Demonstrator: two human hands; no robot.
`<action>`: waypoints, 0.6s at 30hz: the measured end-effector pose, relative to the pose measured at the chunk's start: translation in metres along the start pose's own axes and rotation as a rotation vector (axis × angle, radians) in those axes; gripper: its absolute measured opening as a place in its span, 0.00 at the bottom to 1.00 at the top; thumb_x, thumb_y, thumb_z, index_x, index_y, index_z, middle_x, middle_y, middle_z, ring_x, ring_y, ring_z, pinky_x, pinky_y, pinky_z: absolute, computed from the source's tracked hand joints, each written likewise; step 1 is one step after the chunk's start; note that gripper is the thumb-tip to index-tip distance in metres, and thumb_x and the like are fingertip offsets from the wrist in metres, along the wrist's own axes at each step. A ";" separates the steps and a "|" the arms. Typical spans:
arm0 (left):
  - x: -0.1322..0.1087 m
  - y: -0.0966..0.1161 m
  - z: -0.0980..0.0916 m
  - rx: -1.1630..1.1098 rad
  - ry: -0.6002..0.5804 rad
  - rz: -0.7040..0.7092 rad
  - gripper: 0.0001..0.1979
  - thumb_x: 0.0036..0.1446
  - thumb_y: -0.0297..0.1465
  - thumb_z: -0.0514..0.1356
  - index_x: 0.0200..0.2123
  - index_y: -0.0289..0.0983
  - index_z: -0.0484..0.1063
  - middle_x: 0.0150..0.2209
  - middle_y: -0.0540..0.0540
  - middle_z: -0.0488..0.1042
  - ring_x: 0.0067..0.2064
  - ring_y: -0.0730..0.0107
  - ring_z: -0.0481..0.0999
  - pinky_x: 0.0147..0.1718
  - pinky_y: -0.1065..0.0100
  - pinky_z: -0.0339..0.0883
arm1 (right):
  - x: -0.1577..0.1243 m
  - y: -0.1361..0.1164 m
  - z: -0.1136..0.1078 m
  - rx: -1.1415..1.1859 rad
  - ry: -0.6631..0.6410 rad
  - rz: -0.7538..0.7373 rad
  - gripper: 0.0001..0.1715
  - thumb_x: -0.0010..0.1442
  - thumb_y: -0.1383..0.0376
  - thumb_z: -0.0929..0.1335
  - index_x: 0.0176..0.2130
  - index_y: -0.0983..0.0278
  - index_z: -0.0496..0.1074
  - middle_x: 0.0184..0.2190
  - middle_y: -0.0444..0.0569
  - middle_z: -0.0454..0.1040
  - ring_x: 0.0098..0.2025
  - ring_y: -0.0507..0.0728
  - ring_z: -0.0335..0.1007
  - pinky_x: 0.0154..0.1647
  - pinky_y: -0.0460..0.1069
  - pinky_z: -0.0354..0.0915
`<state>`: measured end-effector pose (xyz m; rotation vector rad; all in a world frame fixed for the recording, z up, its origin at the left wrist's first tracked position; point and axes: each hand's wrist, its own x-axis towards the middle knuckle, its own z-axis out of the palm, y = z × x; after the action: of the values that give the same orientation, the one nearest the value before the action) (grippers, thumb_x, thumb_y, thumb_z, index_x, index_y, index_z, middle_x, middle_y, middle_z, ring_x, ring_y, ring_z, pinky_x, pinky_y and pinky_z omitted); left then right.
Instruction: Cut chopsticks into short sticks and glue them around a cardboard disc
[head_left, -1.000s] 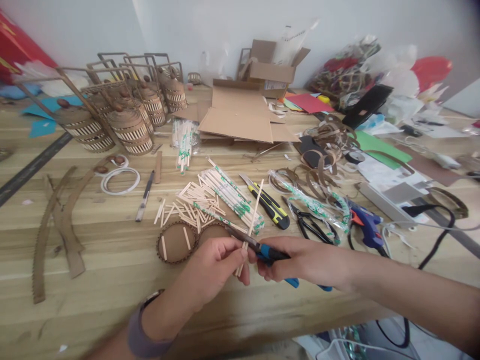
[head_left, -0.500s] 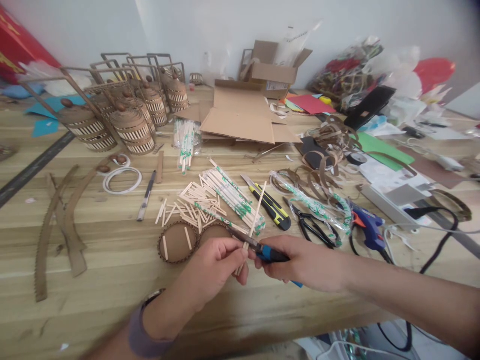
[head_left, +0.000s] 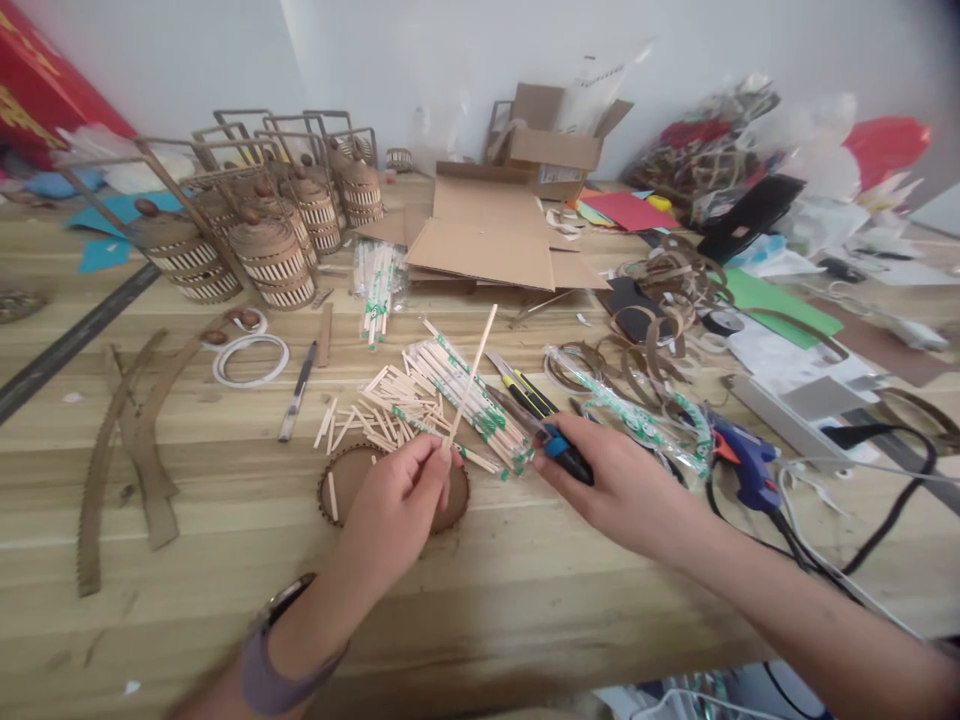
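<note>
My left hand [head_left: 395, 507] pinches the lower end of a long bamboo stick [head_left: 472, 373] that slants up and to the right. It hovers over two brown cardboard discs [head_left: 346, 478] with toothed rims. My right hand [head_left: 616, 482] is closed round a blue-handled cutter [head_left: 555, 444], its tip pointing left toward a bundle of wrapped chopsticks [head_left: 465, 396]. Short cut stick pieces [head_left: 375, 412] lie scattered just behind the discs.
A yellow-black utility knife [head_left: 525, 388], black scissors and a blue glue gun [head_left: 739, 460] lie to the right. Several cardboard lantern baskets [head_left: 262, 250] stand at back left. Flattened boxes [head_left: 487, 235], tape rings [head_left: 250, 358] and curved cardboard strips [head_left: 127, 440] fill the wooden table [head_left: 225, 560].
My hands have come apart: the left hand moved up and left with the stick, and the right hand carried the cutter up and away from it.
</note>
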<state>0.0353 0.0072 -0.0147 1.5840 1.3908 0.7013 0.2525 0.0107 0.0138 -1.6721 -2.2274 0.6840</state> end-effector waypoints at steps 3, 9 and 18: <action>-0.001 -0.003 0.007 0.247 0.037 0.072 0.17 0.64 0.38 0.45 0.27 0.39 0.65 0.20 0.52 0.67 0.24 0.68 0.67 0.25 0.69 0.57 | 0.005 -0.006 0.010 -0.059 0.280 -0.273 0.06 0.62 0.66 0.63 0.41 0.63 0.65 0.41 0.56 0.73 0.43 0.61 0.70 0.40 0.53 0.66; -0.003 -0.013 0.017 0.625 0.161 0.286 0.13 0.62 0.25 0.46 0.37 0.37 0.71 0.35 0.42 0.77 0.38 0.60 0.75 0.39 0.63 0.65 | 0.023 -0.013 0.035 -0.166 0.315 -0.422 0.10 0.62 0.66 0.64 0.45 0.65 0.66 0.50 0.60 0.71 0.49 0.65 0.69 0.44 0.56 0.66; -0.003 0.008 0.013 0.846 -0.143 0.011 0.16 0.59 0.21 0.47 0.43 0.35 0.72 0.41 0.36 0.78 0.42 0.51 0.78 0.38 0.59 0.68 | 0.023 -0.016 0.050 -0.322 0.216 -0.170 0.07 0.62 0.63 0.63 0.36 0.65 0.66 0.33 0.54 0.72 0.34 0.61 0.68 0.32 0.51 0.59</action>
<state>0.0492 0.0011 -0.0124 2.2213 1.6731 -0.0412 0.2082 0.0186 -0.0213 -1.5773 -2.3761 0.1008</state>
